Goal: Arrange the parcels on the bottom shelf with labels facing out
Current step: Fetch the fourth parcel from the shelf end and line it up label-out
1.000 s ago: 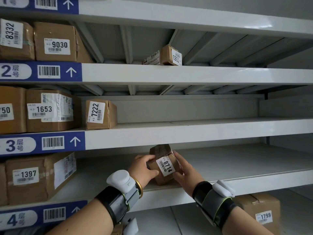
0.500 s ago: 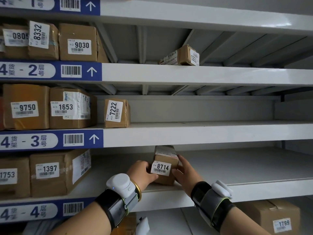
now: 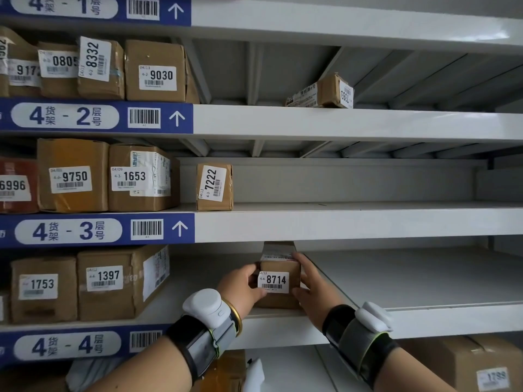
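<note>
White shelving fills the view; on shelf 4-4 (image 3: 424, 318), at 6 o'clock, left hand (image 3: 240, 287) and right hand (image 3: 314, 290) clamp parcel 8714 (image 3: 278, 278) upright, label facing out, well apart from parcel 1397 (image 3: 113, 281) at 9 o'clock.

We see soft, even light, fairly bright w/ a cool grey cast. Glare patch on the top shelf edge (image 3: 492, 35) at upper right. Shadows sit under each shelf, darkest at far right. Wide-angle bend curves shelves near the edges. Label 1799 (image 3: 493, 378) at bottom right is blurred; centre labels read sharp.
</note>
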A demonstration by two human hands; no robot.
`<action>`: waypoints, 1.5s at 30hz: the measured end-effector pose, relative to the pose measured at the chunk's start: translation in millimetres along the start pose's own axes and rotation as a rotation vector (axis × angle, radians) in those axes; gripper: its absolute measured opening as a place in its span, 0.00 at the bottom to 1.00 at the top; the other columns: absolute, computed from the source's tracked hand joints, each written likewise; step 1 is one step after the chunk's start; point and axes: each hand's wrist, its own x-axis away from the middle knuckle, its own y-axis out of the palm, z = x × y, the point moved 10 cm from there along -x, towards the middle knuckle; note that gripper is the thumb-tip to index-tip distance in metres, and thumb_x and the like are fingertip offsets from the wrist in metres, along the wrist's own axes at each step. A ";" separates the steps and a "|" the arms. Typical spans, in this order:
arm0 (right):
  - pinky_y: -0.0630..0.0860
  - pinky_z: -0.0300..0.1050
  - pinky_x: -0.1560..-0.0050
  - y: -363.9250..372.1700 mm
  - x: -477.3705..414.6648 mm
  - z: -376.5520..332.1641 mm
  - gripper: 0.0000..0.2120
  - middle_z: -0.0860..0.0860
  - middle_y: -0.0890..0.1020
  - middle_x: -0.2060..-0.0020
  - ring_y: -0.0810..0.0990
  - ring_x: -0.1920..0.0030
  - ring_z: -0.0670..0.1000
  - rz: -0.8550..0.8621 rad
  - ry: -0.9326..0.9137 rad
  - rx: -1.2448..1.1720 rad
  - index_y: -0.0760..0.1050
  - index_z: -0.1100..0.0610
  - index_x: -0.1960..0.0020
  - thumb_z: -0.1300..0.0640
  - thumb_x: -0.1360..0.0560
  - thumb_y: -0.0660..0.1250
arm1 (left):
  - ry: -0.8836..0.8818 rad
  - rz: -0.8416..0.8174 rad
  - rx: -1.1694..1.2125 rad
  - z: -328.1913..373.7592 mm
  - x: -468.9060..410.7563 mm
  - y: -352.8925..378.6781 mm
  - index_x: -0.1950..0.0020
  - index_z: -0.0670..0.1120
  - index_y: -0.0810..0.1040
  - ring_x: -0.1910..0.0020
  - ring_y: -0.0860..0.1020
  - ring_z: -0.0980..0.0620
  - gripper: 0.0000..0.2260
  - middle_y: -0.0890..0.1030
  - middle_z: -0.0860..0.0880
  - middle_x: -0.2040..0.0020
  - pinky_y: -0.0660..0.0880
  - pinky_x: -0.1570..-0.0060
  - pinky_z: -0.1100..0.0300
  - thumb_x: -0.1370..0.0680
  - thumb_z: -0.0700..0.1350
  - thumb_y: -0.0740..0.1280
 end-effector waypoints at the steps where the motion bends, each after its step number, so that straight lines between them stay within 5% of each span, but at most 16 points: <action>1: 0.74 0.57 0.40 2.8 -0.4 -1.0 0.30 0.54 0.76 0.38 0.76 0.42 0.57 -0.003 0.000 -0.018 0.56 0.43 0.30 0.66 0.26 0.58 | -0.006 0.003 0.006 -2.8 1.1 -2.3 0.37 0.50 0.73 0.44 0.79 0.53 0.20 0.81 0.52 0.42 0.75 0.42 0.55 0.28 0.46 0.70; 15: 0.75 0.54 0.41 70.5 -9.6 -41.4 0.30 0.53 0.79 0.43 0.77 0.44 0.55 -0.052 -0.102 -0.035 0.57 0.37 0.34 0.65 0.26 0.57 | -0.047 0.075 0.005 -52.4 25.3 -64.0 0.33 0.50 0.69 0.41 0.77 0.52 0.21 0.79 0.51 0.39 0.74 0.39 0.53 0.26 0.43 0.67; 24: 0.75 0.40 0.51 118.2 -7.2 -67.8 0.28 0.50 0.77 0.41 0.75 0.48 0.50 -0.111 -0.124 -0.072 0.56 0.40 0.32 0.65 0.25 0.56 | -0.109 0.154 -0.033 -90.6 44.5 -106.2 0.28 0.48 0.62 0.38 0.75 0.51 0.25 0.75 0.47 0.35 0.69 0.41 0.60 0.24 0.42 0.65; 31: 0.77 0.54 0.45 139.8 -3.1 -82.1 0.29 0.52 0.78 0.41 0.78 0.46 0.55 -0.096 -0.133 -0.059 0.57 0.39 0.33 0.65 0.26 0.57 | -0.032 0.204 -0.209 -96.8 61.3 -137.4 0.29 0.52 0.64 0.54 0.79 0.55 0.25 0.83 0.55 0.53 0.75 0.46 0.57 0.25 0.48 0.65; 39: 0.77 0.38 0.60 162.0 -5.7 -89.9 0.27 0.50 0.78 0.43 0.78 0.53 0.49 -0.132 -0.074 -0.079 0.56 0.37 0.34 0.63 0.24 0.57 | -0.022 0.219 -0.241 -105.4 72.6 -149.1 0.27 0.59 0.52 0.63 0.78 0.56 0.32 0.77 0.56 0.67 0.78 0.55 0.57 0.25 0.47 0.65; 45: 0.76 0.38 0.58 173.5 -6.3 -99.3 0.27 0.50 0.77 0.42 0.77 0.53 0.48 -0.149 -0.078 -0.059 0.56 0.38 0.33 0.63 0.24 0.56 | -0.024 0.233 -0.191 -119.1 80.7 -155.7 0.27 0.62 0.49 0.66 0.78 0.59 0.35 0.79 0.56 0.69 0.79 0.58 0.59 0.26 0.46 0.67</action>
